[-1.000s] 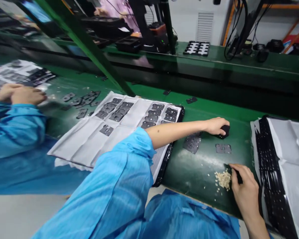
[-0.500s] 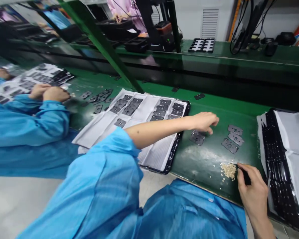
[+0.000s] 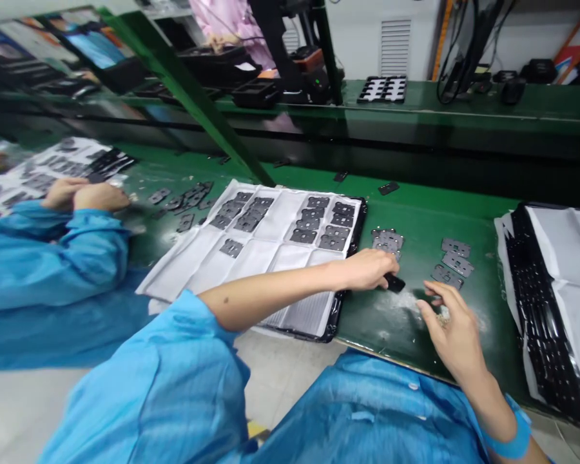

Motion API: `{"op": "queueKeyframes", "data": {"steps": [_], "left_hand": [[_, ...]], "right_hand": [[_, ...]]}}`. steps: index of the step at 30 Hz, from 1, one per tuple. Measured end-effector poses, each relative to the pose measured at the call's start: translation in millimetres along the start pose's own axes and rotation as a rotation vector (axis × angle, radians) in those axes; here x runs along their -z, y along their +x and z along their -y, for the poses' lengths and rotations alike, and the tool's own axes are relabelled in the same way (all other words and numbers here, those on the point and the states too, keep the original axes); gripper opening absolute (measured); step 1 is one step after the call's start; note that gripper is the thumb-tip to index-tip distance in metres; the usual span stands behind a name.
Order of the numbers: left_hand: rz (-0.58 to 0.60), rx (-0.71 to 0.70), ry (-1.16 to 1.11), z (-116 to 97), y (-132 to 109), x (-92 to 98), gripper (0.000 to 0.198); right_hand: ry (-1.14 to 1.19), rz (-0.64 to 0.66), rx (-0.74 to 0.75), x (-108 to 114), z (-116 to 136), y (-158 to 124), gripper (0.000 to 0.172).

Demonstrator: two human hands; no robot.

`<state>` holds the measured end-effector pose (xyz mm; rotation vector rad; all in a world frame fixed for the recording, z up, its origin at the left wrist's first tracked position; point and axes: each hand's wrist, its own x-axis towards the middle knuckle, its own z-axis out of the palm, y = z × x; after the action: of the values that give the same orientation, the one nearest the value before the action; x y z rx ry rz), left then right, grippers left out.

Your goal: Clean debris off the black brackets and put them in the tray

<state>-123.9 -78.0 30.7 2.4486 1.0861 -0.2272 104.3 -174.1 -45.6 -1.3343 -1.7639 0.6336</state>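
Observation:
My left hand (image 3: pixel 370 268) is closed on a small flat black plate (image 3: pixel 395 282), holding it just over the green bench between the tray and my right hand. Fingers curved, thumb apart, my right hand (image 3: pixel 454 328) is open and partly covers a heap of tiny beige pieces (image 3: pixel 443 316). Behind my left hand lie several overlapping dark grey plates (image 3: pixel 387 240) with cutouts. Farther right is another small group of grey plates (image 3: pixel 457 263). A black tray lined with white sheet (image 3: pixel 294 258) sits under my left forearm, with several plates in its sections.
A stack of black trays (image 3: pixel 548 309) with white liners stands at the right. A slanted green post (image 3: pixel 188 96) rises behind the lined tray. At the left, a co-worker's hands (image 3: pixel 87 193) are over another sheet of parts. Loose plates (image 3: pixel 188 196) lie between us.
My left hand has come toward me from the grey plates and now holds a black plate. My right hand has moved up and left over the beige heap, its fingers now apart.

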Motion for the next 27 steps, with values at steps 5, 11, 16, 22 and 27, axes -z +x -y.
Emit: {"op": "queueKeyframes", "data": {"steps": [5,11,16,22,27], "left_hand": [[-0.032,-0.248,-0.088,-38.3,-3.2,7.9,0.012],[-0.233,-0.126,-0.598,-54.6,43.3,11.0,0.019],[-0.183,-0.204,-0.839,-94.8,65.1,17.9,0.025],[-0.141,-0.356,-0.859,-146.8,84.1,39.5,0.022],[-0.1,-0.453,-0.915,-197.4,132.9,60.0,0.023]], "right_hand": [[0.353,0.336,-0.227,0.4,23.4,6.1,0.042],[0.728,0.05,-0.357,25.9,28.2,-7.6,0.066],[0.868,-0.156,-0.395,50.3,29.4,-35.5,0.073],[0.936,-0.401,-0.402,76.6,28.0,-57.0,0.074],[1.008,-0.706,-0.369,94.0,20.5,-80.5,0.069]]}}
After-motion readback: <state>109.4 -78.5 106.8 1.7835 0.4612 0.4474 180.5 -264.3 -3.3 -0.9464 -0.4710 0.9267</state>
